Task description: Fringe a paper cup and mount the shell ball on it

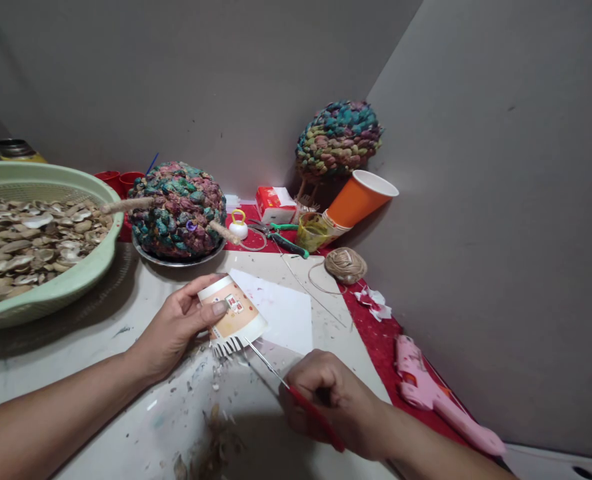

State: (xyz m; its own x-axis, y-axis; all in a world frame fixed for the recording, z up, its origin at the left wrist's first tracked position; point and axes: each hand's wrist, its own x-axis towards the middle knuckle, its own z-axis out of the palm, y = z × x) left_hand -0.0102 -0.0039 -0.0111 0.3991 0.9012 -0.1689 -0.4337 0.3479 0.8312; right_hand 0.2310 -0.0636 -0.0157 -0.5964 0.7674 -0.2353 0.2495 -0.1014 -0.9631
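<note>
My left hand (183, 327) is closed around a printed paper cup (239, 317), thumb on its side. Part of the cup's lower rim is snipped into a fringe of narrow strips. My right hand (326, 393) grips red-handled scissors (309, 403), whose blades touch the cup's rim beside the fringe. Under and behind the cup lies a white sheet of paper (286, 310). Past my left hand, a ball covered in painted shells (179, 210), with two sticks poking out, rests in a metal dish (176, 260).
A green basket (81, 283) of nut shells stands left. Behind are pliers (286, 243), a twine ball (346, 265), an orange cup (359, 200) and a second shell-covered ball (341, 140) against the wall. A pink glue gun (436, 400) lies right. Shell scraps litter the table front.
</note>
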